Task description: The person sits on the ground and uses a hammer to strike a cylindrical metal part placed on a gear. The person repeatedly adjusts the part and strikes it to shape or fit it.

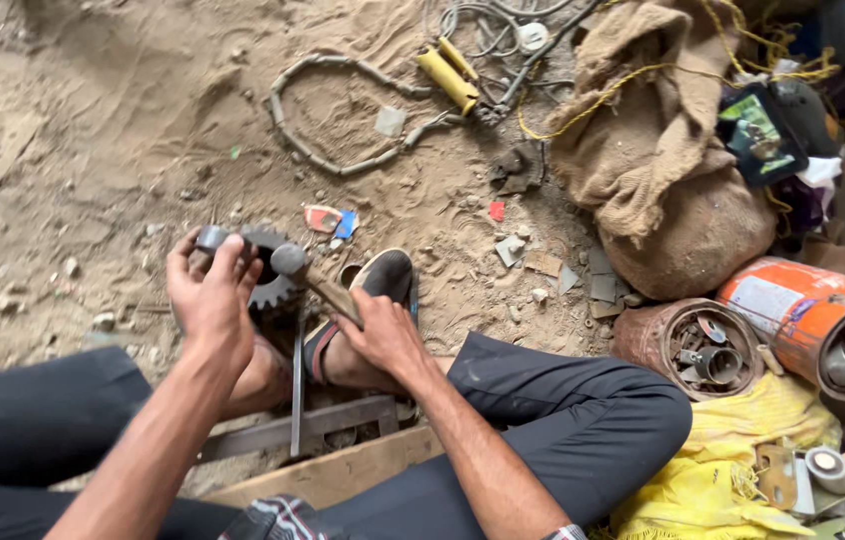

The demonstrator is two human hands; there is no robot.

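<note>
My left hand (208, 290) grips a short round metal piece (211, 238) held upright over a dark toothed gear (271, 285) on the sandy ground. My right hand (383, 330) holds a hammer by its wooden handle (331, 293). The hammer's round steel head (290, 259) hangs just right of the metal piece, close to it. A sandalled foot (368, 290) rests beside the gear. Flat metal bars (298, 400) and a wooden plank (343, 470) lie under my arms. Much of the gear is hidden behind my left hand.
An orange tin (793, 310) and a rusty tin (678, 340) full of metal parts lie at the right. A burlap sack (663, 170), yellow cloth (723, 480), a looped hose (338, 110) and yellow-handled pliers (448, 75) lie around on the sand.
</note>
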